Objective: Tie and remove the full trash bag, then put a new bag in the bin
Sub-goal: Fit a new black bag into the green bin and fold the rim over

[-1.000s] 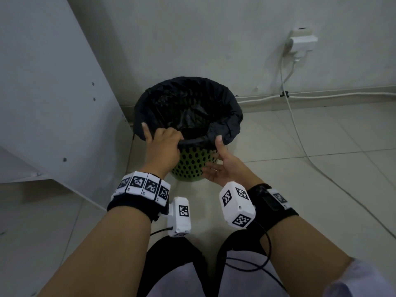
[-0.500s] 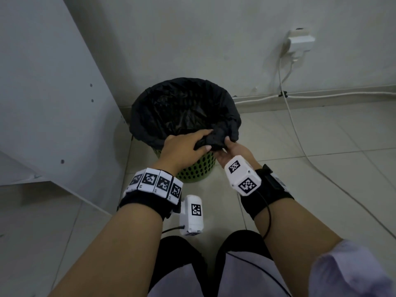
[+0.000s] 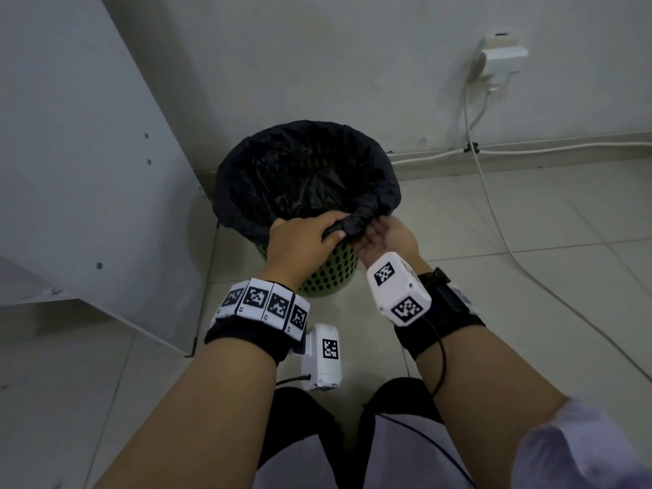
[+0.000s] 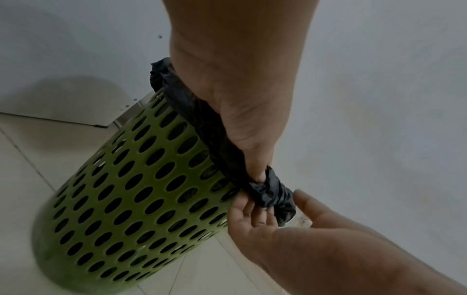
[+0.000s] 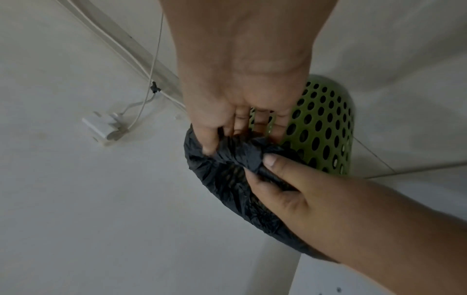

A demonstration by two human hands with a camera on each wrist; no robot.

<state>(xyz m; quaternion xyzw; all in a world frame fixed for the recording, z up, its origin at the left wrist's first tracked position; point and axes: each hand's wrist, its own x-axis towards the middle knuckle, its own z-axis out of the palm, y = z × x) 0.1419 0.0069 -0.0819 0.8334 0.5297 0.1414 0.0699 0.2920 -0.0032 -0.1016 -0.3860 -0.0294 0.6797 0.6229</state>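
Observation:
A green perforated bin (image 3: 328, 273) stands on the floor by the wall, lined with a black trash bag (image 3: 307, 178) whose edge folds over the rim. At the near rim the bag's edge is gathered into a bunch (image 4: 272, 197). My left hand (image 3: 331, 234) grips this bunch from above, its thumb (image 5: 270, 159) pressed into the plastic. My right hand (image 3: 370, 231) holds the same bunch from the right, palm up, with its thumb (image 5: 209, 141) on top and its fingers underneath. What lies inside the bag is dark and unreadable.
A white panel (image 3: 88, 171) leans close on the bin's left. A wall plug (image 3: 501, 61) with a white cable (image 3: 494, 220) trails across the tiled floor on the right. My knees (image 3: 388, 435) are just below the hands.
Both hands came together at the near rim. The left hand bunched the bag's edge, and the right hand moved from open beside the bin to pinching the bunch.

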